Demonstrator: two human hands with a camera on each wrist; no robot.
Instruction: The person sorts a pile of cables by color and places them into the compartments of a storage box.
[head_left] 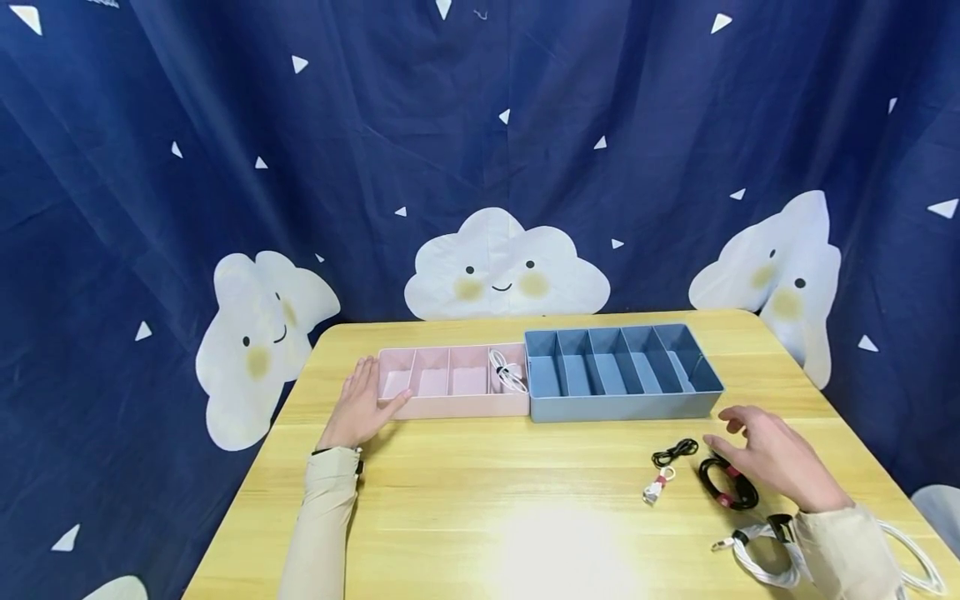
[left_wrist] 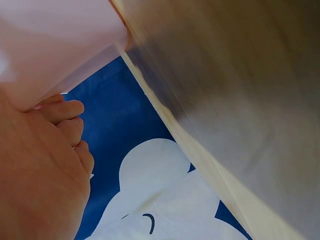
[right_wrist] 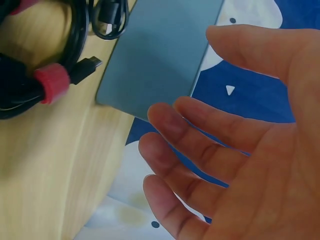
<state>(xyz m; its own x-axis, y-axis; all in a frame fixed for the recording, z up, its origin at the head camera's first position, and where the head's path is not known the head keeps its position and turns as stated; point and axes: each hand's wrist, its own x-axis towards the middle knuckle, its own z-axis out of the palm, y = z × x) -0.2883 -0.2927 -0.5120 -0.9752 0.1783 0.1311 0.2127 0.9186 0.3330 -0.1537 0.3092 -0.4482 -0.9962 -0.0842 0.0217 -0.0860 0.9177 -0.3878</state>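
Observation:
In the head view, my left hand (head_left: 360, 408) rests at the left end of a pink divided box (head_left: 453, 407), fingers along the end wall and thumb spread across its front corner. A white cable coil (head_left: 507, 372) lies in that box's rightmost compartment. My right hand (head_left: 776, 454) is held over the table's right side with fingers loosely bent and nothing in them. Close beneath it lies a black cable (head_left: 742, 493) bound with red straps. The right wrist view shows this cable's plug (right_wrist: 86, 70) and the blue box (right_wrist: 155, 55) beyond the spread fingers.
The blue divided box (head_left: 626, 407) abuts the pink one. Nearer me on the right are a small black cable (head_left: 675, 452), a short white cable (head_left: 656, 486) with a red strap, a white coiled cable (head_left: 757, 571) and another white cable (head_left: 918, 558). A dark blue curtain (head_left: 480, 150) hangs behind the table.

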